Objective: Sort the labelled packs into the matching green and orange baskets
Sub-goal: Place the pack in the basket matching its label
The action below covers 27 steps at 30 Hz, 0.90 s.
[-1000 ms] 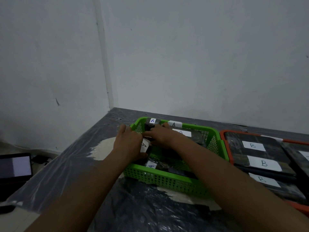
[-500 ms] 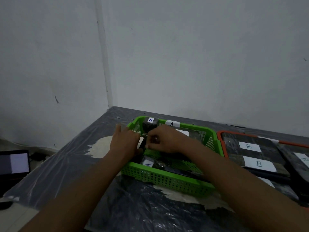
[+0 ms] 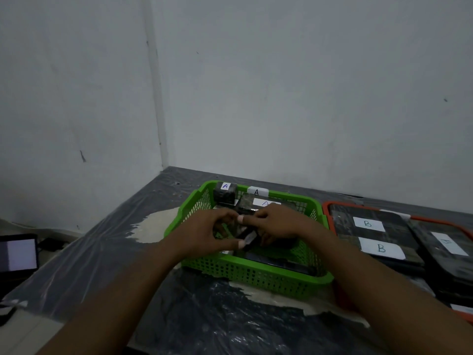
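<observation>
On the plastic-covered bench [image 3: 204,316] a green basket [image 3: 256,275] of A-labelled packs [image 3: 225,196] is set just beside an orange basket [image 3: 326,209] of B-labelled packs [image 3: 378,248]. A dark pack [image 3: 247,238] is held low over the green basket, pinched between thumb and curled fingers of the left hand [image 3: 202,234] and gripped at its other side by the curled right hand [image 3: 280,226]. It is judged light, flat, fairly stiff, slick-wrapped; best taken by opposite edges.

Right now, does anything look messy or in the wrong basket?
No wrong labels show: A packs in the green basket, B packs in the orange basket. One small A pack stands on end in the green basket's far left corner, poking above the rim, while others lie flat.
</observation>
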Tool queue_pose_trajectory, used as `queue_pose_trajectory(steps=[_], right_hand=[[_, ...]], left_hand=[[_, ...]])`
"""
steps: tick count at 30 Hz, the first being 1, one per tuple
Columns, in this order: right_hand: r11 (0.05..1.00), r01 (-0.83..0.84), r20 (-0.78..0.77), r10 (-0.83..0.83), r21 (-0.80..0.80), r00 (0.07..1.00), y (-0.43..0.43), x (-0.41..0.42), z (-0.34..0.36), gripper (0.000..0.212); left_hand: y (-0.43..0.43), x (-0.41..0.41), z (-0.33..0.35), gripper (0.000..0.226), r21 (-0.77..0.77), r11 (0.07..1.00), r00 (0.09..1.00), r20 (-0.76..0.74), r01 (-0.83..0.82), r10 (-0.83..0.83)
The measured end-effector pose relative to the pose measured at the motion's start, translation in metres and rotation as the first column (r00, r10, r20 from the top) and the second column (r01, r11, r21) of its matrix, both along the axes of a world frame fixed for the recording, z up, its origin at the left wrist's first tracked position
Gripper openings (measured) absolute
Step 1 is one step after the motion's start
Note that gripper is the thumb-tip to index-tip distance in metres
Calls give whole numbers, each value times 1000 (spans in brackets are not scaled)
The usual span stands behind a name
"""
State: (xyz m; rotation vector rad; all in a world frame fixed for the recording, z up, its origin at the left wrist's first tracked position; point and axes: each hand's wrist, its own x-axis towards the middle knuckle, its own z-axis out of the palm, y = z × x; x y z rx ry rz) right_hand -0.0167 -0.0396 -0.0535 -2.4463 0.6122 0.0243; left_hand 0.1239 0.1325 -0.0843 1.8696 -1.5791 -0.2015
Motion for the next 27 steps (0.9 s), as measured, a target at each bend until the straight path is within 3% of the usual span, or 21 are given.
queue_pose_trajectory(steps=[3,7,8,10,12,16,19,21,23,25,27], right_hand=[[952,61,112,-99,300,989,-3,-6,0,61],[925,60,158,-128,376,979,-14,-12,-2,61],[941,45,180,-111,336,977,-17,-13,-2,55],[994,-9,249,-17,106,968,-19,-18,-4,45],[993,-56,334,88,-106,939,-16,-22,-5,56],[943,-267,346,323,-200,881,-8,-22,-2,82],[929,-227,348,325,-294,880,-6,-20,2,71],[966,-114,440,208,-231,873,-8,-20,0,57],[999,-32,521,50,-43,852,-9,-21,-4,45],[963,-29,532,-123,269,838,-9,-23,-9,38],[946,-28,456,-129,323,880,-11,-28,-9,42]], left_hand=[[-5,-3,0,57,-64,997,996,-78,-41,36],[-8,2,-2,48,-62,997,954,-299,-40,19],[-8,3,-4,44,-72,997,941,-337,-39,13],[-10,3,-5,32,-98,993,898,-441,-68,18],[-12,3,-6,26,-75,995,870,-492,-68,23],[-17,-2,3,27,-7,999,912,-409,-35,29],[-26,-4,7,35,-36,997,863,-504,-65,38],[-29,-5,8,45,-58,994,802,-597,-88,36],[-28,-3,8,52,-70,996,751,-660,-47,-11],[-25,-3,8,54,-52,998,788,-613,35,-59],[-23,-2,7,57,-46,996,820,-566,70,-84]])
